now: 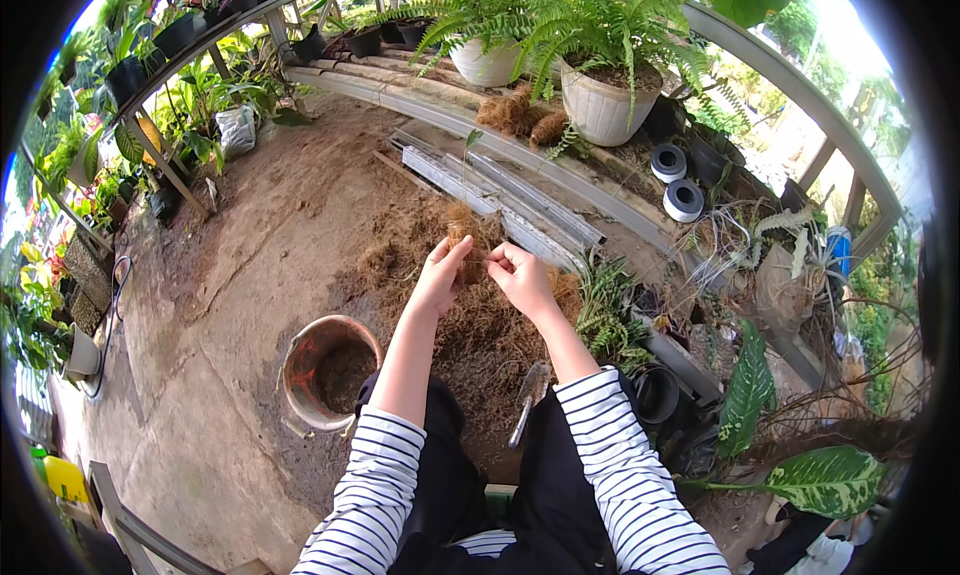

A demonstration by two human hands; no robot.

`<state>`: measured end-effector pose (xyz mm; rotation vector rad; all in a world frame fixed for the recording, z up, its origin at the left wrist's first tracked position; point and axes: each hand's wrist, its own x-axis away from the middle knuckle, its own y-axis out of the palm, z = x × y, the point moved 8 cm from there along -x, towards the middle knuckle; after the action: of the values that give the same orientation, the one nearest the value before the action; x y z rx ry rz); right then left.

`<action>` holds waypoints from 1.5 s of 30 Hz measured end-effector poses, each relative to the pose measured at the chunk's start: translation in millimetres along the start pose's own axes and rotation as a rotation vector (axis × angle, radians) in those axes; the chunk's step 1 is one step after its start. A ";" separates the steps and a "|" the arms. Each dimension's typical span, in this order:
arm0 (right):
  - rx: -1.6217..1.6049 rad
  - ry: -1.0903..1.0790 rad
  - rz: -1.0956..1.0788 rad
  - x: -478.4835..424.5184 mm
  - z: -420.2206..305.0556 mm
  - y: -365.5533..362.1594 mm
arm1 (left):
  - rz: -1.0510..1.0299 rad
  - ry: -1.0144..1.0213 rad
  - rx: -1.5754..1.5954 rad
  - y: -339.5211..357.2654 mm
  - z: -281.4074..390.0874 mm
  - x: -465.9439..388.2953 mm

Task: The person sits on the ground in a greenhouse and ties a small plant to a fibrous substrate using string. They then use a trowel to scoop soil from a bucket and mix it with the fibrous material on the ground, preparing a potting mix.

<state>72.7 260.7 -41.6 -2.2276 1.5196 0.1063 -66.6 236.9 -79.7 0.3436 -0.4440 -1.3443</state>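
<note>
My left hand (441, 275) grips a small upright bundle of brown coconut fibre (459, 218) around its lower part. A thin stem with one small green leaf (473, 138) appears to rise from the bundle's top. Close by on the right, my right hand (523, 281) pinches what looks like a thin strand between thumb and forefinger, too fine to make out clearly. Below both hands, loose coconut fibre (487, 327) is spread over the ground. A hand trowel (529, 402) lies on it near my right knee.
A round pot (304, 395) stands left of my knees. Metal channels (517, 200) lie ahead. Beyond are potted ferns (609, 109), fibre bundles (514, 113) and two tape-like rolls (683, 200). Cut fern fronds (611, 305), a black pot (655, 395) and variegated leaves (825, 481) are at right.
</note>
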 end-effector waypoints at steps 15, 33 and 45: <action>-0.114 0.030 -0.006 0.2 -1.0 12.7 | -0.053 0.038 -0.092 -10.3 2.0 -3.4; 0.003 -0.003 -0.002 -1.7 -12.7 2.9 | 0.024 -0.040 -0.033 -12.6 8.2 -1.6; 0.063 -0.008 -0.057 3.9 -4.0 18.4 | 0.033 0.032 -0.398 -14.6 7.3 -3.1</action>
<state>56.9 250.2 -44.9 -2.2164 1.4335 0.0491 -83.2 237.2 -80.8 0.0278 -0.1477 -1.3578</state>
